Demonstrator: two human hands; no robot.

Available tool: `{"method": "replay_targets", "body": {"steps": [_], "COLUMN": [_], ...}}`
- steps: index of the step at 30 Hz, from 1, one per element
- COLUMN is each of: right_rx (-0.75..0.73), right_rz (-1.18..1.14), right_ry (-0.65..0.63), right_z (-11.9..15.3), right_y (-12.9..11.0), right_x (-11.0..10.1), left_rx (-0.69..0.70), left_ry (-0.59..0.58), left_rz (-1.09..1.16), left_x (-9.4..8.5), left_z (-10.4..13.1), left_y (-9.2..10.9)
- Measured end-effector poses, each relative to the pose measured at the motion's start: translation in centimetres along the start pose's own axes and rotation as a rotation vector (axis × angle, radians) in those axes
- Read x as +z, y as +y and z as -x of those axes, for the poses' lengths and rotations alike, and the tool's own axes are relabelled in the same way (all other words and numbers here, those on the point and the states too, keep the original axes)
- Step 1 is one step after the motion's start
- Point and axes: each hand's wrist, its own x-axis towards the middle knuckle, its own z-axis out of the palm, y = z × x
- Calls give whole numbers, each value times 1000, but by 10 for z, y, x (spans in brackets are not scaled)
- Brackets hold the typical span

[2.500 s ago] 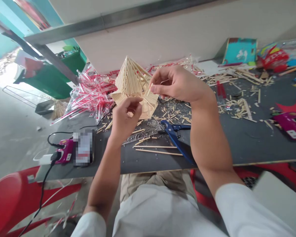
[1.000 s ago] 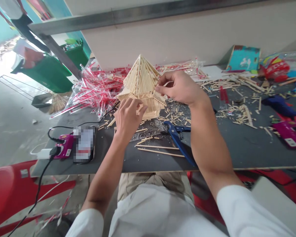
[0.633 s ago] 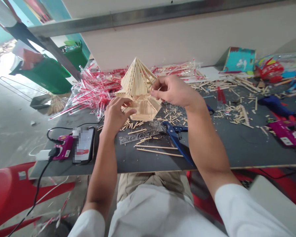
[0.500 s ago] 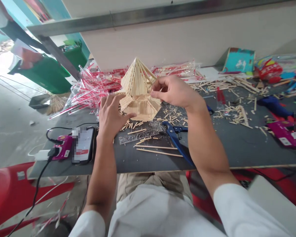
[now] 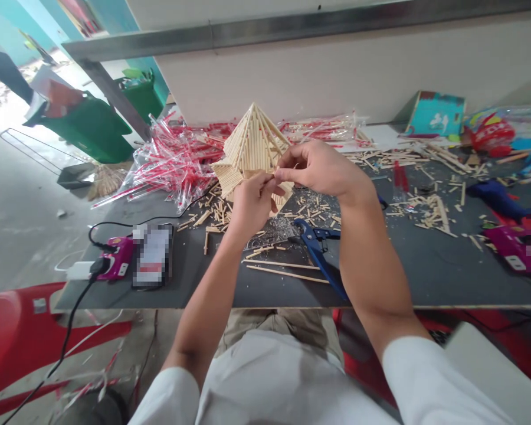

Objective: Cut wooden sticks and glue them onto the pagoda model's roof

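A model house of thin wooden sticks [image 5: 250,141] with a pointed roof stands mid-table. In front of its right side, my left hand [image 5: 253,203] and my right hand [image 5: 323,170] meet at the fingertips. Both are closed in a pinch, and whatever lies between them is too small or hidden to name. My hands cover much of the model's lower front. Below them lies a blue-handled cutter [image 5: 316,251] beside a clear ruler [image 5: 272,236], partly under stick pieces. Two longer sticks [image 5: 287,273] lie near the table's front edge.
Stick offcuts [image 5: 212,215] are scattered around the model. Red-and-clear plastic wrappers [image 5: 172,159] pile up at the back left. A phone [image 5: 153,257] and a purple power strip [image 5: 119,258] with cables sit at left. A blue glue-gun-like tool [image 5: 495,198] lies at right.
My left hand has left the model's left side and moved right to meet my right hand, its fingers now closed. My right hand stays pinched in nearly the same place.
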Motion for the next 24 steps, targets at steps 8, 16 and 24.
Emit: {"method": "replay_targets", "body": {"steps": [8,16,24], "right_rx": [70,152,158], "right_rz": [-86,-266,-308], "right_ry": [177,250,252], "right_z": [-4,-13,-15], "right_y": [3,6,11], "right_x": [6,17,20], "left_rx": [-272,-334,-337], "left_ry": [52,42,46], "left_rz": [277,288,294], "left_x": [7,8,7], "left_z": [-8,-4,-6], "left_y": [8,21,20]}}
